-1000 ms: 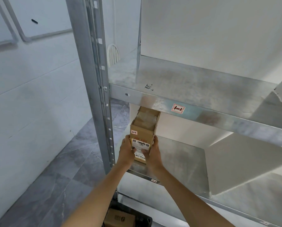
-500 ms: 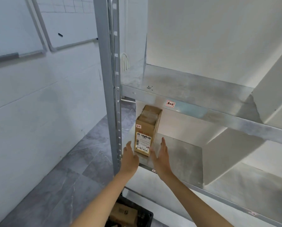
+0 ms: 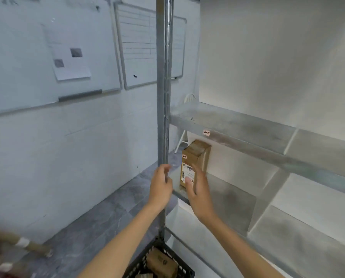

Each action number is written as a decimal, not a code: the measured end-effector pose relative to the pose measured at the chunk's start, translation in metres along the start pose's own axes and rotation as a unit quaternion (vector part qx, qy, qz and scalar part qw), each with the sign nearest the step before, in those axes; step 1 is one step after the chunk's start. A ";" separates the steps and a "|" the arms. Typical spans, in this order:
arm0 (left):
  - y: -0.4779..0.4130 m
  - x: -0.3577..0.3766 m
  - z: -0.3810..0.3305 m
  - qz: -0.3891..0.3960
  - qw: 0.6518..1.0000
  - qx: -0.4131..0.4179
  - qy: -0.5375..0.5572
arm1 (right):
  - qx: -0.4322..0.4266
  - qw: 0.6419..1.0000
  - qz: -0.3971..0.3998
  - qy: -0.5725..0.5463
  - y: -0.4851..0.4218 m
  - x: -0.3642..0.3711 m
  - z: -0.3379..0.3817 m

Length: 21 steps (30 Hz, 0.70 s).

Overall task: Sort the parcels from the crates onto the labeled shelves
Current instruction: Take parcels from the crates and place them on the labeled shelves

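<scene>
Parcel (image 3: pixel 194 163) stands upright, long axis vertical, at the left end of the lower shelf (image 3: pixel 227 195), just beyond the spread, empty fingers (image 3: pixel 197 175) of the right hand (image 3: pixel 198 194); the left hand (image 3: pixel 161 186), loosely curled and empty, hangs nearer the crate (image 3: pixel 145 263) below.

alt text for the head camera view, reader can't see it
A tall cardboard parcel stands upright at the left end of a metal shelf, beside the rack's upright post. The person's left hand and right hand hover in front of it, both empty. A black crate holding more parcels sits below; whiteboards hang on the left wall.
</scene>
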<state>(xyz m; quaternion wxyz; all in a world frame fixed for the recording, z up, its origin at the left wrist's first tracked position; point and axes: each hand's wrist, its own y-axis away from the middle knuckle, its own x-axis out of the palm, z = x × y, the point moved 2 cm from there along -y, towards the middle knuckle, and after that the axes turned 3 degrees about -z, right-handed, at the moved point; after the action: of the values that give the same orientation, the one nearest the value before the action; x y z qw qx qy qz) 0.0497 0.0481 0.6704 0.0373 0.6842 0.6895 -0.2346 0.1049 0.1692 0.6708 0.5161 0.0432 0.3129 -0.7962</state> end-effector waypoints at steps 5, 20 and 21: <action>0.072 -0.037 -0.026 -0.102 0.994 0.018 -0.023 | -0.020 0.997 0.074 -0.026 0.042 -0.019 0.018; 0.286 -0.157 0.036 -0.229 0.951 -0.164 -0.131 | -0.046 0.943 0.327 -0.035 0.196 0.027 0.052; 0.294 -0.164 0.040 -0.236 0.946 -0.175 -0.134 | -0.048 0.939 0.339 -0.034 0.203 0.033 0.053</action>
<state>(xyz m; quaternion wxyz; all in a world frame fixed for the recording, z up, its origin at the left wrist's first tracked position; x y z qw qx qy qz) 0.3315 -0.1328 0.6155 0.1923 0.4472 0.8499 -0.2016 0.2751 0.0587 0.6083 0.7671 0.0948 0.3003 -0.5589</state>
